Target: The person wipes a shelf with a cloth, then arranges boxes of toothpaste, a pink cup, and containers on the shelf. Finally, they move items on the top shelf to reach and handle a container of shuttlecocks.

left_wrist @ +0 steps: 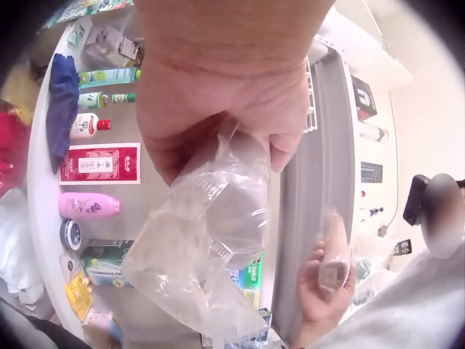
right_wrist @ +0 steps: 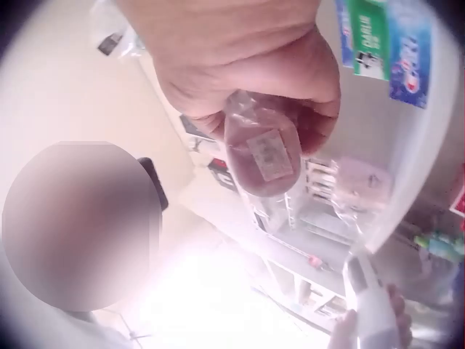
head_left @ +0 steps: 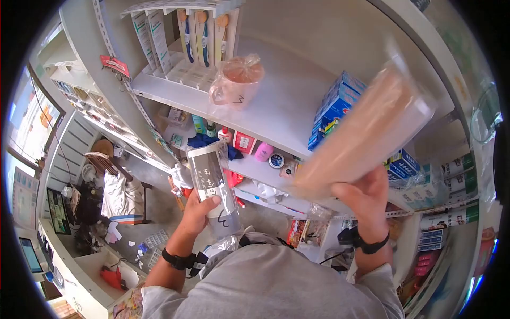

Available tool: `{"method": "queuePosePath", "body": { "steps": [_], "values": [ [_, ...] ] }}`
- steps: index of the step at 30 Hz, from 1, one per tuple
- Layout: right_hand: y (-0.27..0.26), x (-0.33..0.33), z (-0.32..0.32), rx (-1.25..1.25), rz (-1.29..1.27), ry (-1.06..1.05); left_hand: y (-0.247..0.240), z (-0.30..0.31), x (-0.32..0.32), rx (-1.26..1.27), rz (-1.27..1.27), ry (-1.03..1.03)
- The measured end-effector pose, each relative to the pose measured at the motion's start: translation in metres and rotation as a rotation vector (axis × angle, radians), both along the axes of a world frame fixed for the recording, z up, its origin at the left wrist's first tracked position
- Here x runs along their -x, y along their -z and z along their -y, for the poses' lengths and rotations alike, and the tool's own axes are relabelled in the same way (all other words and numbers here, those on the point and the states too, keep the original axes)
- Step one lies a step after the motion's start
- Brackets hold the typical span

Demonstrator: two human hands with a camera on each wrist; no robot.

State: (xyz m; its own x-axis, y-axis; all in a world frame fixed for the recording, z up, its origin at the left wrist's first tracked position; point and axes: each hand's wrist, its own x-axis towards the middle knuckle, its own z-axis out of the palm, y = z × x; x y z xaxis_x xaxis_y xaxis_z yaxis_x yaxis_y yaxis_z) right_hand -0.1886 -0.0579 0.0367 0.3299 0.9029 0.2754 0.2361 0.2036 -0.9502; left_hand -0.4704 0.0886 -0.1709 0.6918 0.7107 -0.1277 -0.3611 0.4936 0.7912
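Observation:
My left hand (head_left: 201, 213) grips a grey and white case (head_left: 217, 210) wrapped in clear plastic, with dark lettering and a curved mark on its front. In the left wrist view its rounded grey end (left_wrist: 240, 193) faces the camera under loose wrap. Raised at the right, my right hand (head_left: 369, 198) holds a long pinkish-beige case (head_left: 366, 125), also wrapped and blurred in the head view. A small pale label sits on the rounded end of the beige case (right_wrist: 254, 171) in the right wrist view. On the upper shelf stands a pink mug (head_left: 241, 85) in clear plastic.
Packaged toothbrushes (head_left: 203, 40) stand in a white rack on the upper shelf (head_left: 276, 111). Blue boxes (head_left: 332, 106) are stacked behind the beige case. The lower shelf carries a pink bottle (head_left: 263, 152) and a round tin (head_left: 276, 160). A chair (head_left: 123, 194) stands at left.

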Motion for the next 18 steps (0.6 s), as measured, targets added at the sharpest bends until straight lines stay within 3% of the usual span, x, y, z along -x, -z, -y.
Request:
{"method": "queuePosePath", "body": {
  "steps": [3, 4, 7, 13, 18],
  "values": [
    [-0.008, -0.008, -0.026, 0.048, 0.57, 0.112, -0.007, 0.0, -0.002, -0.042, -0.029, -0.018],
    [-0.025, -0.012, -0.037, -0.089, 0.725, 0.046, -0.01, 0.001, -0.002, -0.061, -0.044, -0.029],
    [-0.056, -0.021, -0.069, -0.278, 1.56, 0.056, -0.008, -0.001, 0.001, -0.046, -0.016, 0.003],
    [-0.043, -0.05, -0.133, -0.117, 1.751, -0.046, -0.007, 0.007, 0.002, -0.056, 0.011, -0.04],
    [-0.026, -0.07, -0.179, 0.013, 1.733, -0.133, 0.007, 0.014, 0.01, -0.042, 0.0, -0.069]
  ]
}}
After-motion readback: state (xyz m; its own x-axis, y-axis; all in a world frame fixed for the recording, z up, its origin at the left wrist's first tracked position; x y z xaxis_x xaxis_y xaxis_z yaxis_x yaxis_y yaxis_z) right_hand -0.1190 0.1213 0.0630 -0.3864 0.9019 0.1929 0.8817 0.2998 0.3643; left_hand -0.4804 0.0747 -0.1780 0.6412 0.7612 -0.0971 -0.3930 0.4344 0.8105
